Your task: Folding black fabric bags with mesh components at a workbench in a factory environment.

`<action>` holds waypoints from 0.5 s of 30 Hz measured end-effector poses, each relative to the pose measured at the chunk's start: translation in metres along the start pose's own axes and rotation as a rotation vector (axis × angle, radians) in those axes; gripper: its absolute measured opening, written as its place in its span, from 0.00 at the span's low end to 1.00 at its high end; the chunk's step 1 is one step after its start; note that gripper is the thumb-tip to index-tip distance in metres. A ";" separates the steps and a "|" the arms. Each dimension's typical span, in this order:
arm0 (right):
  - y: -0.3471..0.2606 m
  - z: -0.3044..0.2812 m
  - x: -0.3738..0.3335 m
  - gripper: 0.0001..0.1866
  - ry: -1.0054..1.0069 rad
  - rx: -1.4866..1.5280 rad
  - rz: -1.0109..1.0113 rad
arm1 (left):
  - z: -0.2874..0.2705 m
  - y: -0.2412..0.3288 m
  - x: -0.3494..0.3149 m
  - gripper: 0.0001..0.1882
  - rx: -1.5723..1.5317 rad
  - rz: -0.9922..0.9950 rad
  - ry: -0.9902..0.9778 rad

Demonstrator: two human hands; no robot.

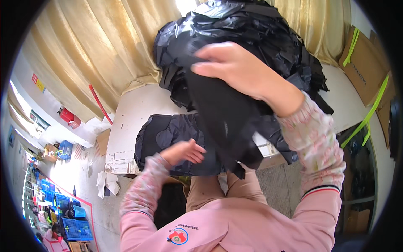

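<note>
My right hand (233, 67) is raised over the table, its thumb and fingers closed on the upper edge of a black fabric piece (222, 113). The cloth hangs from it toward the table's front edge, its outline partly smeared by motion. Lower and to the left, my left hand (184, 152) has its fingers stretched out over a dark garment panel (163, 132) lying flat on the table. Whether the left hand touches that panel I cannot tell. Behind the right hand rises a big heap of shiny black fabric pieces (260, 33).
The white table (130, 109) has a worn front edge close to my body. Yellow curtains (96, 46) hang behind it. Cardboard (363, 69) with neon-yellow strips stands at the right. Blue crates (77, 229) and white scraps (108, 183) are on the floor at the left.
</note>
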State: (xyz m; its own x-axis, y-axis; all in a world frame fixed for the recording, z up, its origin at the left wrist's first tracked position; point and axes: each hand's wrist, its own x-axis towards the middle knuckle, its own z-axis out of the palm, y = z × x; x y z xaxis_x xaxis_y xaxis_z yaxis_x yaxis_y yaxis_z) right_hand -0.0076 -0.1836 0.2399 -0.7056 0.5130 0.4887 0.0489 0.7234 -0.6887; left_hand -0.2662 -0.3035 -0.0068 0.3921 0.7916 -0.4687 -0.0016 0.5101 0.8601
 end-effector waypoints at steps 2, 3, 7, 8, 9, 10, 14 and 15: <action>-0.015 0.025 0.018 0.28 0.024 0.274 0.069 | 0.069 -0.033 0.003 0.33 -0.193 0.071 0.240; -0.025 0.036 0.028 0.28 0.072 0.310 -0.031 | 0.072 -0.044 0.008 0.33 -0.376 0.078 -0.006; -0.039 0.048 0.041 0.28 0.153 0.483 -0.182 | 0.052 -0.089 0.019 0.34 -0.639 0.519 -0.248; -0.038 0.045 0.033 0.26 0.202 0.493 -0.132 | 0.038 -0.091 0.007 0.30 -0.808 0.592 0.063; -0.031 0.041 0.021 0.24 0.254 0.494 -0.072 | 0.026 -0.076 -0.006 0.27 -0.970 0.643 0.375; -0.026 0.042 0.012 0.24 0.246 0.506 -0.077 | -0.011 -0.068 -0.029 0.24 -0.778 0.636 0.471; 0.052 0.074 -0.047 0.22 0.338 0.750 -0.006 | -0.099 -0.022 -0.109 0.19 -0.419 0.685 0.852; 0.090 0.105 -0.064 0.23 0.352 0.795 0.045 | -0.126 -0.027 -0.129 0.18 -0.295 0.631 0.905</action>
State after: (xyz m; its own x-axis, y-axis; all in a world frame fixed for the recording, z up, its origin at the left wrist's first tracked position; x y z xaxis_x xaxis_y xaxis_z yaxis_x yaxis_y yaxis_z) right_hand -0.0321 -0.1994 0.0906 -0.4487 0.7415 0.4988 -0.5294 0.2292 -0.8168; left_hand -0.4327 -0.3767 0.0051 -0.5625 0.8256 -0.0455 -0.2261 -0.1007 0.9689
